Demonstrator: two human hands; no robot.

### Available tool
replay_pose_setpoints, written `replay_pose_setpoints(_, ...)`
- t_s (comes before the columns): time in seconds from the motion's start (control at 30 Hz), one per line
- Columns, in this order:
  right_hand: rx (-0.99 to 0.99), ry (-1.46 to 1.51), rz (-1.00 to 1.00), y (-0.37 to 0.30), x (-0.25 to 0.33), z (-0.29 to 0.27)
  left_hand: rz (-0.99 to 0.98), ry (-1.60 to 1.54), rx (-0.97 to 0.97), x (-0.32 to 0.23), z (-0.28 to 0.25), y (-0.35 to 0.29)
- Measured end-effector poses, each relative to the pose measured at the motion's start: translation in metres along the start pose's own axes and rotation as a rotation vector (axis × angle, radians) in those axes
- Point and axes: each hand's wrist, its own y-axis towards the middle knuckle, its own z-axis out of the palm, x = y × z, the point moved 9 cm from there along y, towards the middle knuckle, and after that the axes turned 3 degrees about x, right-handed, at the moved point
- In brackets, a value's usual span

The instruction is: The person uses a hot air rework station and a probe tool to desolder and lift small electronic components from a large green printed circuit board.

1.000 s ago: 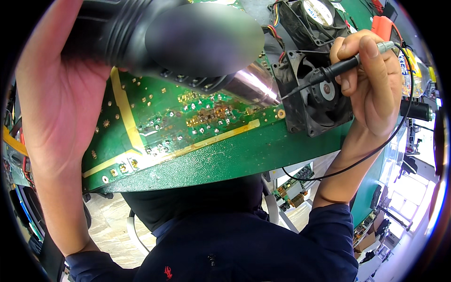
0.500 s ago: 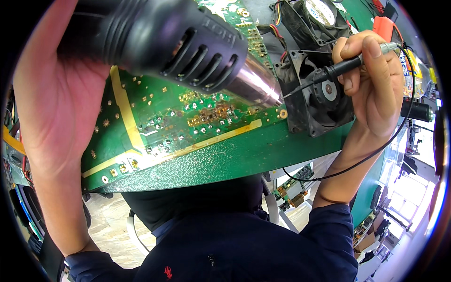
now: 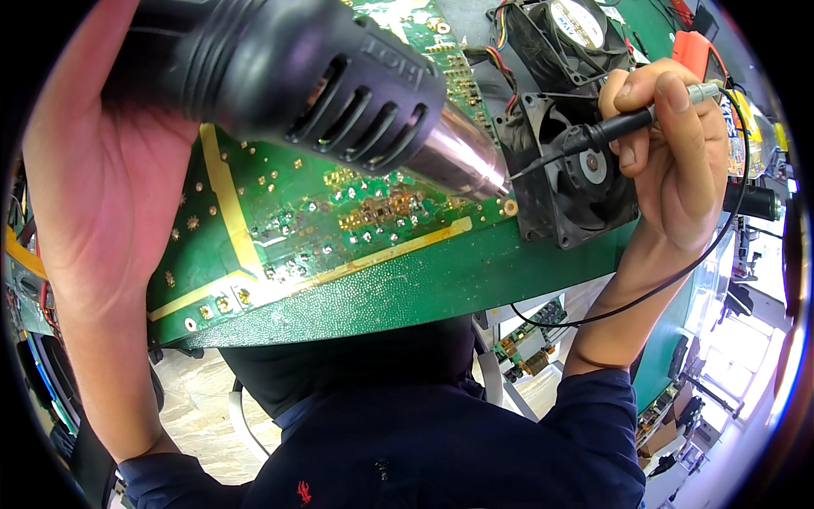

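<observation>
A black heat gun [image 3: 280, 85] with a shiny metal nozzle [image 3: 465, 157] is gripped by my left hand [image 3: 114, 170], whose fingers are mostly hidden behind the tool. The nozzle hangs over the right part of a green circuit board [image 3: 292, 182] that has bare yellow strips and soldered points. Between thumb and fingers, my right hand [image 3: 674, 140] pinches a black soldering iron [image 3: 623, 125] with a thin black cable. Its slender tip reaches left, close to the nozzle's end. Under the iron, in this view, stands a square black cooling fan [image 3: 581, 170].
A second fan [image 3: 572, 38] with a white label and coloured wires [image 3: 506, 59] lies behind the first. A red-orange thing [image 3: 694, 53] is at the far right. The green table's edge [image 3: 407, 305] curves in front of my body. The cable [image 3: 678, 276] loops past my right forearm.
The heat gun has shifted very slightly, its body tilting a little. My right hand and the iron stay almost where they were.
</observation>
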Motion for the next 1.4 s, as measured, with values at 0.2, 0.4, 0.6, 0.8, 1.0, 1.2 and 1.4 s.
replay_pose_setpoints(0.2,-0.007,0.009,-0.004,0.0002,0.0003,0.0001,-0.004,-0.041,-0.027,0.0001,-0.0004,0.0001)
replay_pose_setpoints(0.4,0.014,-0.006,-0.020,-0.0002,0.0031,0.0037,0.002,-0.015,-0.045,-0.0002,-0.0019,-0.0003)
replay_pose_setpoints(0.6,0.028,0.011,-0.018,0.0014,0.0025,0.0035,0.012,-0.003,-0.004,-0.0029,0.0013,0.0014)
replay_pose_setpoints(0.8,0.046,0.016,-0.034,0.0010,0.0034,0.0039,0.032,0.030,0.013,-0.0038,0.0032,0.0014)
replay_pose_setpoints(1.0,0.057,0.028,-0.038,0.0013,0.0038,0.0076,0.052,0.090,-0.005,-0.0066,-0.0003,0.0026)
replay_pose_setpoints(1.2,0.080,-0.002,-0.080,0.0037,0.0051,0.0065,0.064,0.132,0.005,-0.0080,-0.0011,0.0031)
replay_pose_setpoints(1.4,0.093,0.028,-0.081,0.0034,0.0049,0.0058,0.064,0.115,0.020,-0.0079,0.0006,0.0034)
